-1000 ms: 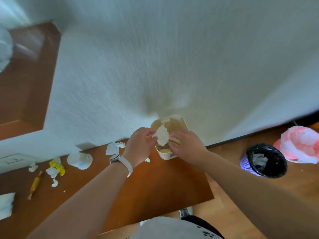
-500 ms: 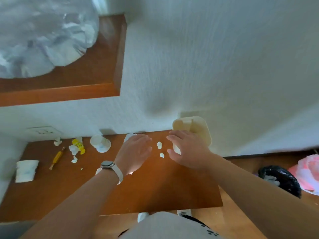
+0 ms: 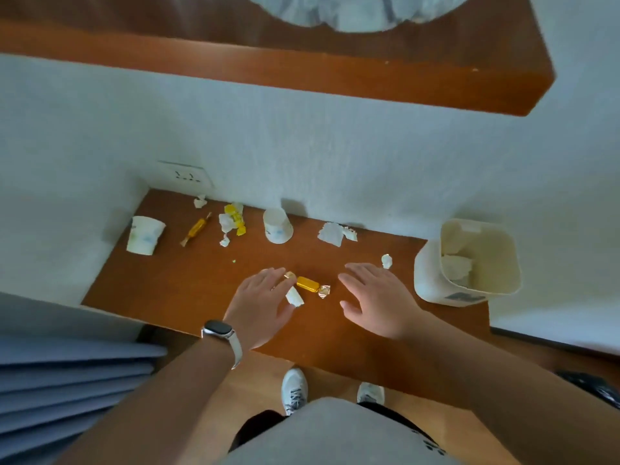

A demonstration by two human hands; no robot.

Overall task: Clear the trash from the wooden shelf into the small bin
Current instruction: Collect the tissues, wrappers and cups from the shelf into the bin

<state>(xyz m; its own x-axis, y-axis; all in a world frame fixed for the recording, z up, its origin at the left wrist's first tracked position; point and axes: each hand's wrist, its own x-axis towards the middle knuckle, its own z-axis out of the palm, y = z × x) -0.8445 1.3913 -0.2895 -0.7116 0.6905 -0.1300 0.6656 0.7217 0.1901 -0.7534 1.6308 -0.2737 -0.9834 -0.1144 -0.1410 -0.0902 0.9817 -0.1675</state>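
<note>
Near edge of the wooden shelf [image 3: 188,297]: left hand [image 3: 260,305] and right hand [image 3: 377,297], both spread and empty, flank a gold candy wrapper [image 3: 308,284] and a white paper scrap [image 3: 294,297]. Best practice — pinch both together, then carry right to the small bin [image 3: 432,280], already holding tissue. Farther back lie two paper cups [image 3: 277,226] and crumpled scraps — light, easily scattered.

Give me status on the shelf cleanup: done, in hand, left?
Done: crumpled paper already sits in the small bin.
In hand: nothing held; left hand and right hand are open beside a gold candy wrapper and a paper scrap.
Left: two paper cups, a second gold wrapper, yellow wrapper pile, torn paper, small wads.
</note>
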